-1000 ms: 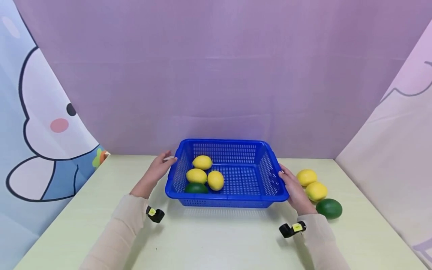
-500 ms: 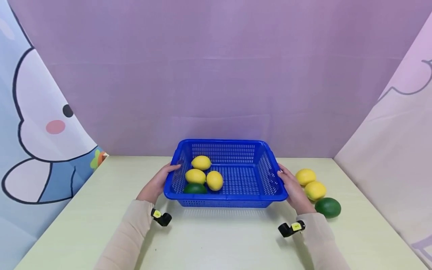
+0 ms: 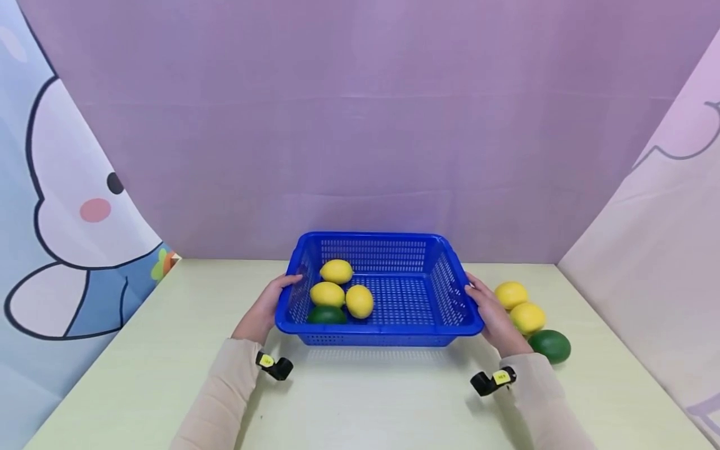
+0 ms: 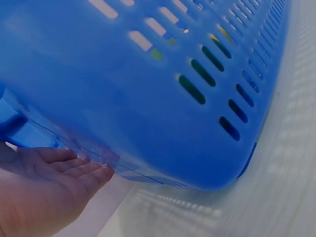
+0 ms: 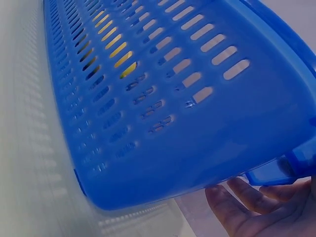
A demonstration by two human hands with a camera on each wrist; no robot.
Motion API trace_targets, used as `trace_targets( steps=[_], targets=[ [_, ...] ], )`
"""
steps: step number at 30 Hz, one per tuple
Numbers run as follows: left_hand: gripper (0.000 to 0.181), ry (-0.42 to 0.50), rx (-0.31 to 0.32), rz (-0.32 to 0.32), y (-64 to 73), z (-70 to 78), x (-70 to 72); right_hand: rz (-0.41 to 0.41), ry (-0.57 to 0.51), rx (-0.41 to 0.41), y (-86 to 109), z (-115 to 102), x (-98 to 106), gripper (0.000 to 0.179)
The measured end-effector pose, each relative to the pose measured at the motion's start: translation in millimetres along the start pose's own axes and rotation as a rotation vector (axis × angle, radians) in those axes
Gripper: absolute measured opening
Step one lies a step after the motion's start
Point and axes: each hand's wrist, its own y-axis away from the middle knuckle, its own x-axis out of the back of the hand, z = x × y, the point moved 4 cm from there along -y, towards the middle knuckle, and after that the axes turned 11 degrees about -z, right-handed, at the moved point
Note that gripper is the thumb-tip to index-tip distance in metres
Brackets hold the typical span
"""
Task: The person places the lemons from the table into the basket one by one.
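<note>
A blue slotted plastic basket [image 3: 377, 329] sits on the table at the centre of the head view. In its left part lie a lemon [image 3: 336, 271] at the back, two more lemons in front, and a dark green oval fruit [image 3: 327, 315]. My left hand [image 3: 267, 306] grips the basket's left side, thumb over the rim. On the other side my right hand [image 3: 495, 315] holds the right rim the same way. Both wrist views show fingertips against the outer end walls, below the rim: the left hand [image 4: 54, 185] and the right hand [image 5: 271, 207].
Right of the basket, beyond my right hand, lie two lemons [image 3: 527, 319] and another dark green fruit [image 3: 550, 346] on the pale table [image 3: 360, 400]. A purple cloth [image 3: 360, 125] hangs behind the table. Printed cloths hang at both sides.
My left hand has moved from beside the basket's left edge onto its rim, and now grips it. The right hand keeps its hold; the basket and fruit stay in place.
</note>
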Motion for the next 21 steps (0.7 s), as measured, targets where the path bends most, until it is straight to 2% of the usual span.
trace_targets(
  steps=[6, 11, 13, 17, 21],
  targets=[
    [0.061, 0.008, -0.009, 0.0, -2.9, 0.6, -0.7, -0.015, -0.01, 0.064, 2.5, -4.9, 8.3, 0.061],
    [0.062, 0.016, 0.003, 0.004, 0.2, -2.7, 1.2, -0.02, 0.202, 0.067, 9.3, -14.8, 12.0, 0.065],
    [0.062, 0.016, -0.004, 0.0, 1.5, -2.9, 1.9, -0.021, 0.281, 0.093, 12.0, -22.2, 14.6, 0.066],
    [0.063, 0.034, -0.02, -0.02, 1.6, -2.0, 1.5, -0.015, 0.356, 0.178, 18.1, -38.9, 22.8, 0.066],
    [0.062, 0.036, -0.024, -0.028, -0.9, -3.0, -0.2, -0.017, 0.491, 0.252, 31.4, -47.6, 32.4, 0.063]
  ],
)
